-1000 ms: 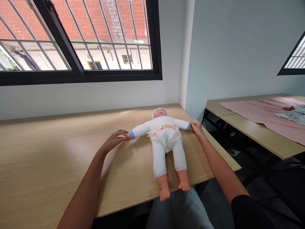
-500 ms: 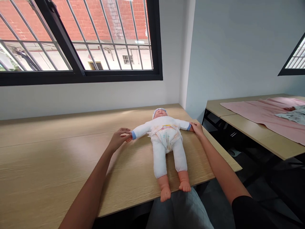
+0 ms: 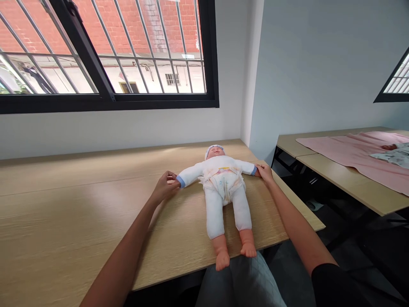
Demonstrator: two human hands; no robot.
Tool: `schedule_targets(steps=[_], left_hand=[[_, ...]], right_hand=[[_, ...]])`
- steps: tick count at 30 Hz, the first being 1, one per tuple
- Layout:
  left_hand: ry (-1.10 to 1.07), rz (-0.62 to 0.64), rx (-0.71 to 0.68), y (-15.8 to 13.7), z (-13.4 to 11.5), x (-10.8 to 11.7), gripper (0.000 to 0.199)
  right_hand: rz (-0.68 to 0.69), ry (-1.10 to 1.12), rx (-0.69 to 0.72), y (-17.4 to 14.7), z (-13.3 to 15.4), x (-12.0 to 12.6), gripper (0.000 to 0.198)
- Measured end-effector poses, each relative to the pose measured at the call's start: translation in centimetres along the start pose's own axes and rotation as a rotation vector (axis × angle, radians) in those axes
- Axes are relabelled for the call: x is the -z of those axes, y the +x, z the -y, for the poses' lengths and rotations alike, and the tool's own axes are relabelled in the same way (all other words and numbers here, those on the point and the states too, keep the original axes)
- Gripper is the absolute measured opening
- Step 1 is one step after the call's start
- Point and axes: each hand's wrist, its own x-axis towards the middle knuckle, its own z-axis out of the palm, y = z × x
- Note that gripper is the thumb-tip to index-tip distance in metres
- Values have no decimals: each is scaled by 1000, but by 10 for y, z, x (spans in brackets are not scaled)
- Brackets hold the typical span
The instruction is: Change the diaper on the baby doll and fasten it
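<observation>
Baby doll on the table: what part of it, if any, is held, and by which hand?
The baby doll is held at its small hands: the right hand pinches one, while the left hand closes around the other, mostly hiding it.

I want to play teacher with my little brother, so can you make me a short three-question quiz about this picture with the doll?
1. Pick one: what colour are the cuffs on the doll?
A) red
B) blue
C) green

2. True or false: the doll is wearing shoes.

3. Short answer: where are the person's left hand and right hand touching the doll?

Key:
1. B, blue.
2. False. Its feet are bare.
3. At the ends of its two outstretched arms, one hand on each side.
</observation>
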Motion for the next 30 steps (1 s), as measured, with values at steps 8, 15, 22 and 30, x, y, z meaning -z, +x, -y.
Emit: schedule_targets(steps=[8, 15, 22, 30], left_hand=[[-160, -6, 71, 15, 18, 15, 45], [-82, -140, 79, 10, 5, 25, 30], [295, 318, 182, 7, -4, 20, 37], [329, 263, 185, 0, -12, 4, 32]], right_hand=[[0, -9, 8, 0, -1, 0, 32], [-4, 4, 29, 1, -2, -1, 31], [-3, 1, 10, 1, -1, -1, 34], [6, -27, 7, 0, 2, 0, 35]])
